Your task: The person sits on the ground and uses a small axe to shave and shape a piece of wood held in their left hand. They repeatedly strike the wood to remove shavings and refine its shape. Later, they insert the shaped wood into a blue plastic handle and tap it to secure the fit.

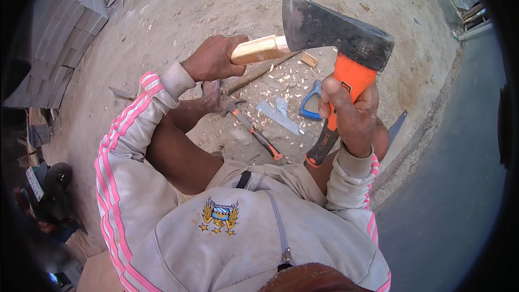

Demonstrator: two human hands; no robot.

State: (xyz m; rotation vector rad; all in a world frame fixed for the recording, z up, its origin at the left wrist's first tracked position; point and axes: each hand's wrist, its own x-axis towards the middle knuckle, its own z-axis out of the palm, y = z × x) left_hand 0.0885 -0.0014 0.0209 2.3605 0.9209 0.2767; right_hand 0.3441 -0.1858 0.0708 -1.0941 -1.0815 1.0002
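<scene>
My left hand (213, 58) is closed around a short squared piece of wood (256, 51), whose far end is cut down to a narrower, pale tip. In my right hand (354, 111) is an axe (335, 28), gripped by its orange and black handle just below the dark metal head. The axe head is raised, its blade toward the left. The wood's narrowed tip lies right at the blade's lower corner; whether they touch, I cannot tell. Wood chips (281, 79) litter the ground below both hands.
Between my legs lie a claw hammer (251, 128), a blue saw handle (310, 101), a grey flat sheet (280, 117), a wooden pole (262, 73) and a small wood block (310, 59). A pointed blade (398, 125) shows beside my right knee. Stacked grey blocks (67, 27) stand left.
</scene>
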